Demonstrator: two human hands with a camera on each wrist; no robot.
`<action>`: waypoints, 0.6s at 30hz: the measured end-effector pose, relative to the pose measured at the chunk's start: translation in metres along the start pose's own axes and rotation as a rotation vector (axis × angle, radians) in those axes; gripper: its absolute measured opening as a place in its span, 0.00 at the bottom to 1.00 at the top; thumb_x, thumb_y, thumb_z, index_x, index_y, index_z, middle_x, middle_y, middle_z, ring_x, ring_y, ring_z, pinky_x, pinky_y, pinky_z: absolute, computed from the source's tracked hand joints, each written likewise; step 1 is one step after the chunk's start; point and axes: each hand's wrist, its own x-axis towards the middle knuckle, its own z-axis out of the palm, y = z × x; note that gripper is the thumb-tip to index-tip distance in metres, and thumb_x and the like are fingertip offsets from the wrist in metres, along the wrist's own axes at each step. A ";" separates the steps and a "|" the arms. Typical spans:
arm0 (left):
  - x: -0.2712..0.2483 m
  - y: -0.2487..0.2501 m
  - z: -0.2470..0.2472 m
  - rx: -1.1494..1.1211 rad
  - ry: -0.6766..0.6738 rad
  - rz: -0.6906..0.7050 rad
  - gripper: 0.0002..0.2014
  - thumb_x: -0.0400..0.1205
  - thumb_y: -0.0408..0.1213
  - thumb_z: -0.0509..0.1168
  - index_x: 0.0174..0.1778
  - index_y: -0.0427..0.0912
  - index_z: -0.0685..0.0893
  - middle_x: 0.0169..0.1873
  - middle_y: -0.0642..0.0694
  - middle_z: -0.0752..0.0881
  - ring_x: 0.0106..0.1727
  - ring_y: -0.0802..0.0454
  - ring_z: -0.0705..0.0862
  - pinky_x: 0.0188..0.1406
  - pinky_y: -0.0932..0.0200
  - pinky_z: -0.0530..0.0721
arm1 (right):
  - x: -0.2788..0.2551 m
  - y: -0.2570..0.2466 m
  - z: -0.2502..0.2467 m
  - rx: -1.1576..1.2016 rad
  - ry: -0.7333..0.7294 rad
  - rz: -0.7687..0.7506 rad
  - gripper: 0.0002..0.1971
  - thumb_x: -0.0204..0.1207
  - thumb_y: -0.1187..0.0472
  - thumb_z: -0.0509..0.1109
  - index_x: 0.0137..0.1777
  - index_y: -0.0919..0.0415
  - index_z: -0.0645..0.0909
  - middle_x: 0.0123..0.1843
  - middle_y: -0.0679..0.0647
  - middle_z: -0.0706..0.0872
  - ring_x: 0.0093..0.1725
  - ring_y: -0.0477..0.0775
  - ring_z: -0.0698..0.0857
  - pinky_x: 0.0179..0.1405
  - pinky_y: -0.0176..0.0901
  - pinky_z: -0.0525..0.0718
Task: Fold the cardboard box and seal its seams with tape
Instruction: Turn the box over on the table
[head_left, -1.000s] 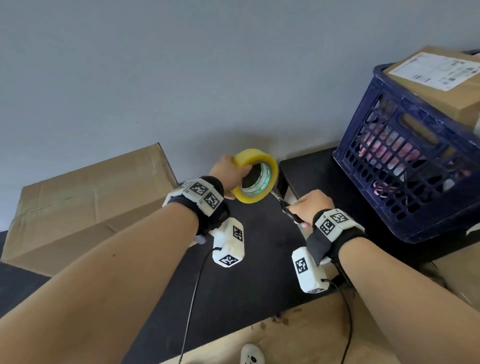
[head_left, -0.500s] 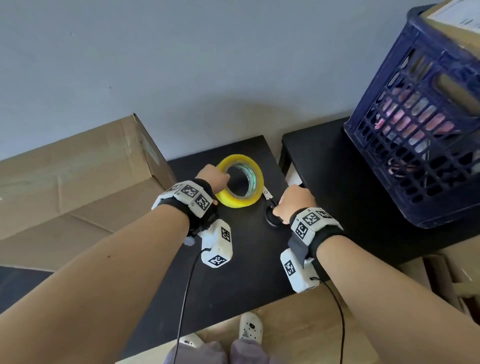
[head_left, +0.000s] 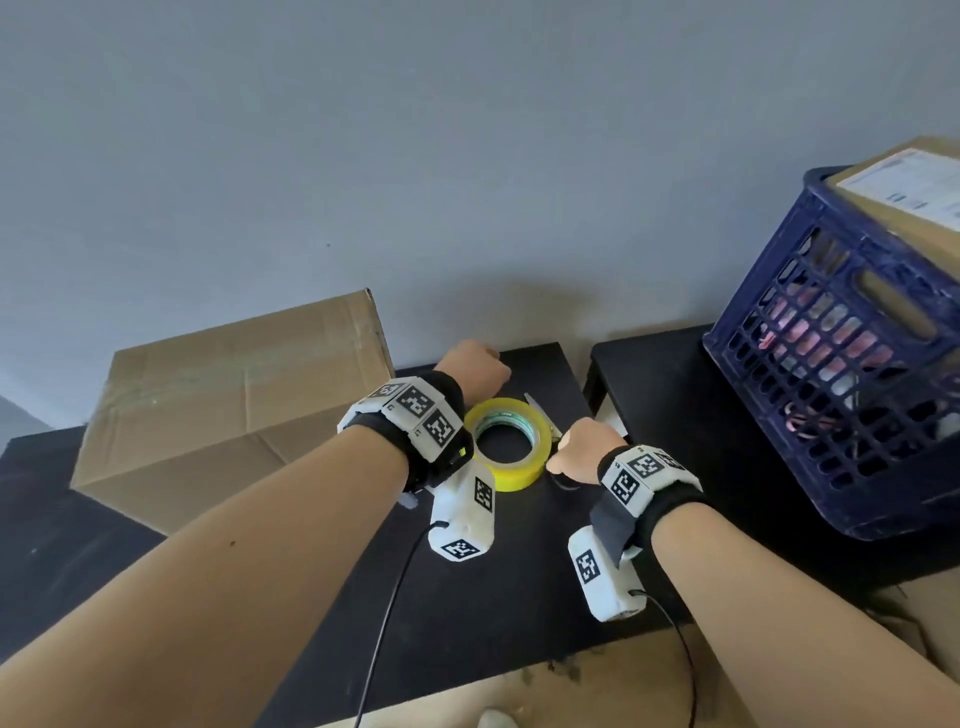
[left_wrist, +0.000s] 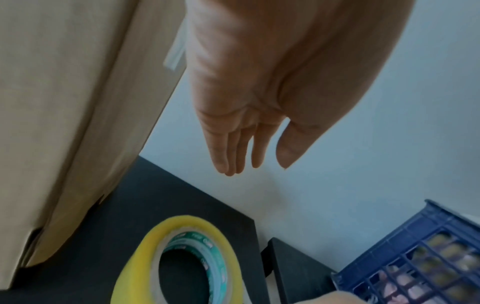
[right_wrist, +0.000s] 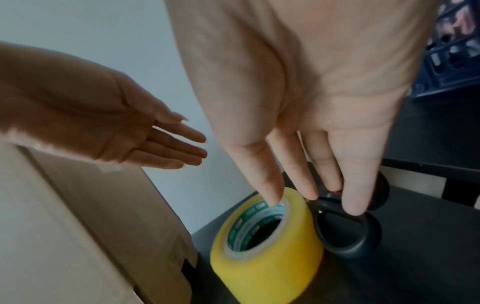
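Tape roll (head_left: 508, 444): lying flat on our black table (head_left: 467, 597).
Cardboard box (head_left: 234, 400): at its 9 o'clock.
Left hand (left_wrist: 259, 98): grip apart, empty.
Right hand (right_wrist: 311, 115): grip apart, fingertips (right_wrist: 354, 205) at the scissors (right_wrist: 348, 232).

Things I can't see all the way

From the head view, my left hand (head_left: 471, 368) hides its own fingers, and so does my right hand (head_left: 582, 451). My right hand also covers the handles of the scissors (head_left: 543, 419), so I see just a bit of blade. My left wrist band hides one side of the tape roll (head_left: 511, 441). The blue crate (head_left: 810, 374) is cut off at the right edge, and the things inside it are too blurry to tell. The label on the box in the crate (head_left: 904, 189) is too small to read. In the left wrist view, the cardboard box (left_wrist: 64, 102) runs off the left edge.
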 end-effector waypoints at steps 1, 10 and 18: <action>-0.003 -0.001 -0.005 -0.024 0.017 0.020 0.18 0.85 0.33 0.58 0.70 0.33 0.76 0.69 0.37 0.78 0.70 0.40 0.75 0.67 0.55 0.73 | 0.002 -0.002 0.000 0.013 -0.014 -0.003 0.18 0.75 0.63 0.65 0.25 0.61 0.66 0.26 0.54 0.72 0.32 0.55 0.75 0.24 0.39 0.67; -0.027 -0.014 -0.045 -0.195 0.112 0.131 0.16 0.83 0.31 0.60 0.66 0.38 0.81 0.64 0.39 0.82 0.66 0.44 0.79 0.69 0.51 0.77 | -0.001 -0.021 0.003 0.033 -0.102 -0.024 0.17 0.78 0.65 0.61 0.27 0.58 0.65 0.31 0.52 0.70 0.35 0.52 0.75 0.28 0.35 0.67; -0.043 -0.028 -0.110 -0.267 0.490 0.191 0.18 0.81 0.26 0.57 0.65 0.42 0.82 0.60 0.48 0.84 0.62 0.51 0.80 0.57 0.62 0.76 | -0.052 -0.119 -0.061 0.169 0.175 -0.382 0.09 0.84 0.71 0.52 0.55 0.58 0.69 0.69 0.64 0.78 0.69 0.62 0.78 0.62 0.46 0.74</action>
